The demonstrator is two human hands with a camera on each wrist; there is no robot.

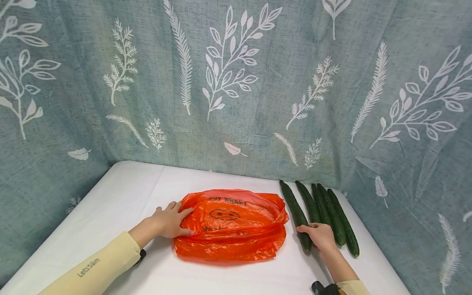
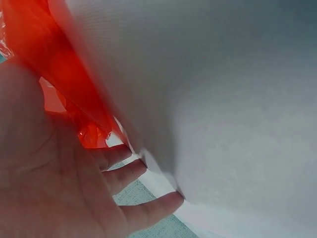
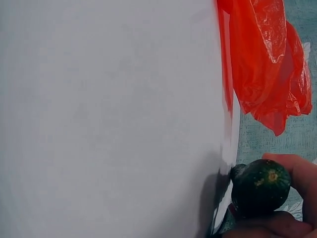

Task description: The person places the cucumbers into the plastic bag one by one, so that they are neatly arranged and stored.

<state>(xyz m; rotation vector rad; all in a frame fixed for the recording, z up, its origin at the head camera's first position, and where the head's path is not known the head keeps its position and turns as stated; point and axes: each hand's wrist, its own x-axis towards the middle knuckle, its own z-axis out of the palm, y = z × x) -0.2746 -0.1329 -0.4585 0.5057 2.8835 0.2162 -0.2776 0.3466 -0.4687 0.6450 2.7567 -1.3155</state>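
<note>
A red-orange plastic bag (image 1: pixel 236 241) with dark print lies spread on the white table. My left hand (image 1: pixel 171 220) rests at the bag's left side with its fingers spread; in the left wrist view the fingertips (image 2: pixel 171 199) touch the tabletop beside the bag (image 2: pixel 54 54). My right hand (image 1: pixel 320 235) pinches the leftmost cucumber (image 1: pixel 293 205) near its front end, thumb on one side and fingers on the other. That cucumber's rounded end (image 3: pixel 261 187) faces the right wrist camera. Just right of it lie several more cucumbers (image 1: pixel 341 223), side by side.
The white table (image 1: pixel 136 188) is bordered at the back and sides by a blue-green curtain (image 1: pixel 258 135) with white leaf prints. Part of the bag (image 3: pixel 262 59) also shows in the right wrist view. The cucumbers lie close to the table's right edge.
</note>
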